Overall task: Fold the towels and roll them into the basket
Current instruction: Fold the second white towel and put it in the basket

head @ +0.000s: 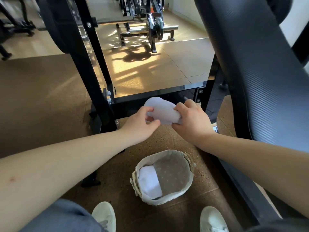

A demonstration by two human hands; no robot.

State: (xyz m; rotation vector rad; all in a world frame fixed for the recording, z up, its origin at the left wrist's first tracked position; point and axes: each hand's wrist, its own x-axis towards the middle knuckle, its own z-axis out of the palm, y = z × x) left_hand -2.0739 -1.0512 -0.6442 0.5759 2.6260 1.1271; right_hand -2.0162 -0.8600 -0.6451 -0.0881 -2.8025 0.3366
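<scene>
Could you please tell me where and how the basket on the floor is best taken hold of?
Probably by its woven left handle and right handle, one hand on each, coming down from above. The basket stands upright with its opening up, and both handles stick out past the cloth rim on opposite sides, so a grip there should lift it level.

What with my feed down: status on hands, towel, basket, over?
Left grip pinches white towel, right grip holds its other end. One rolled towel in lined basket, room beside it. Basket mouth unobstructed.
</scene>
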